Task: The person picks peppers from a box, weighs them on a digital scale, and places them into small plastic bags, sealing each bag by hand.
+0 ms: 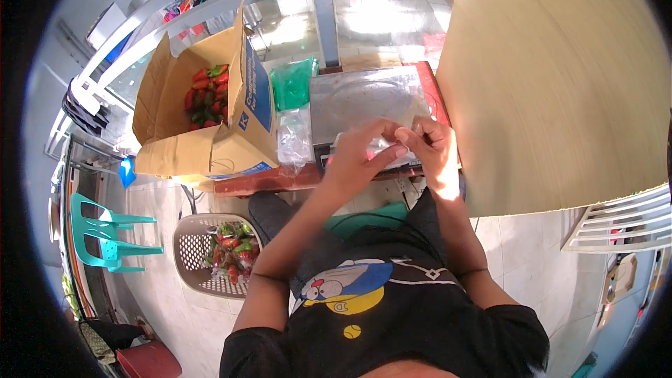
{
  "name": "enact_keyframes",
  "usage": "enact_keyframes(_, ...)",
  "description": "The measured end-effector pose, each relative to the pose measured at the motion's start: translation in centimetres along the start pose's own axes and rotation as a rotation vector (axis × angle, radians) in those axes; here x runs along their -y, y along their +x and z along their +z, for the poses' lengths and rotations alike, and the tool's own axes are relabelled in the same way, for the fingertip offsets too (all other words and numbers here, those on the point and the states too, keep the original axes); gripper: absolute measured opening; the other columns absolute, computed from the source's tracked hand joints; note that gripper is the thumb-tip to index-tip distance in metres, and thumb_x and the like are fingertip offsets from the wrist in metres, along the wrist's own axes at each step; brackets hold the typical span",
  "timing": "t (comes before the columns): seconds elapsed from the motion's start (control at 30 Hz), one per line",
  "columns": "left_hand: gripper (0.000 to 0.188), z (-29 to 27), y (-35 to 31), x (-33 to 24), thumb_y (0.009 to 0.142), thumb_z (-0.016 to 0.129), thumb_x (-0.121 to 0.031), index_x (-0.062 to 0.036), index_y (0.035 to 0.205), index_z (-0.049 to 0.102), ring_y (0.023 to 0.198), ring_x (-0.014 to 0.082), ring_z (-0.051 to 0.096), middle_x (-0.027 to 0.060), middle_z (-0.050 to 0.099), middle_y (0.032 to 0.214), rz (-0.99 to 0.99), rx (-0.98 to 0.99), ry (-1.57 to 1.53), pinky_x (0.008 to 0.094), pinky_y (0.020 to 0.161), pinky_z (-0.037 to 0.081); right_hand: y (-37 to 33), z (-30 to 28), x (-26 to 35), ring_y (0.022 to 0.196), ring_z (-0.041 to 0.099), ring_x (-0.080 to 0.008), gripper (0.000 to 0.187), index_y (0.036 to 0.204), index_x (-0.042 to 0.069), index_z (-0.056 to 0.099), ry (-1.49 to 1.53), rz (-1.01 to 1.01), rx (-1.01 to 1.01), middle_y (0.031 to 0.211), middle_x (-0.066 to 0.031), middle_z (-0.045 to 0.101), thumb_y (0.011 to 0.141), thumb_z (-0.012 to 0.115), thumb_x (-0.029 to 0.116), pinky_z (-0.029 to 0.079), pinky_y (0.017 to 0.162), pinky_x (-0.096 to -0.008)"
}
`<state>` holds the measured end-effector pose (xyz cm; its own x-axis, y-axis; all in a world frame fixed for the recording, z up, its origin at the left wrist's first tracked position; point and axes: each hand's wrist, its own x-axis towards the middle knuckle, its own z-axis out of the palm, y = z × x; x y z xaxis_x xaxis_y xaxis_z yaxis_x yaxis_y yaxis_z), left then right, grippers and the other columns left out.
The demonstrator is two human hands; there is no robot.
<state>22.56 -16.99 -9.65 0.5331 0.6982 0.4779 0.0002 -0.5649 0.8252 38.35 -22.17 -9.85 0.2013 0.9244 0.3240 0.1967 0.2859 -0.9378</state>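
In front of me stands a weighing scale with a flat metal plate [364, 94]. Above its near edge, my left hand [360, 148] and my right hand [435, 145] come close together, fingertips pinched. Between them shows a thin clear plastic bag [381, 147], blurred and mostly covered by the fingers; both hands seem closed on it. Left of the scale lies a stack of clear plastic bags [295, 138], with a green plastic bag [294, 84] behind. An open cardboard box [175, 150] further left holds red and green peppers [208, 94].
A beige plastic basket [185, 255] with bagged peppers [234, 252] sits on the floor at my left. A turquoise chair [101, 231] stands beyond it. A tall wooden panel [560, 84] rises close on my right. The red wooden bench [273, 180] carries the box and scale.
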Motion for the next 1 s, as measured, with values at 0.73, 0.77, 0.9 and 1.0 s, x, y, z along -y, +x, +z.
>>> enact_keyframes(0.73,0.009,0.7,-2.0,2.6,0.084,0.065,-0.007,-0.0035,0.088,0.058,0.072,0.0287,0.058,0.0117,0.057,0.081,-0.014,-0.117,0.112,0.0366,0.066,0.044,-0.6,0.6,-0.4,0.047,0.035,-0.0010,0.021,0.076,0.009,0.048,0.636,0.482,0.202,0.066,0.0030,0.048,0.093,0.062,0.010,0.026,0.043,-0.0169)
enact_keyframes(0.77,0.009,0.8,-2.2,2.6,0.087,0.064,-0.009,-0.0033,0.088,0.057,0.071,0.0231,0.056,0.0092,0.056,0.079,-0.047,-0.099,0.035,0.0339,0.065,0.043,-0.5,0.2,-0.1,0.048,0.036,-0.0011,0.018,0.078,0.008,0.050,0.555,0.466,0.278,0.067,0.0036,0.048,0.092,0.062,0.009,0.028,0.044,-0.0174)
enact_keyframes(0.9,0.012,1.3,-3.2,3.2,0.095,0.060,-0.014,-0.0048,0.092,0.054,0.076,0.0074,0.047,-0.0014,0.053,0.083,-0.228,-0.008,-0.330,0.0232,0.069,0.039,-0.8,-1.9,-1.4,0.051,0.040,-0.0019,0.014,0.082,0.006,0.054,0.189,0.227,0.409,0.069,0.0034,0.051,0.092,0.062,0.009,0.030,0.046,-0.0192)
enact_keyframes(1.0,0.016,1.7,-3.5,3.2,0.095,0.061,-0.014,-0.0036,0.094,0.049,0.077,0.0045,0.044,-0.0024,0.048,0.082,-0.290,-0.013,-0.555,0.0218,0.068,0.038,-1.0,-1.9,-0.9,0.052,0.042,-0.0031,0.012,0.082,0.005,0.056,-0.044,0.181,0.372,0.070,0.0030,0.053,0.091,0.062,0.008,0.031,0.048,-0.0204)
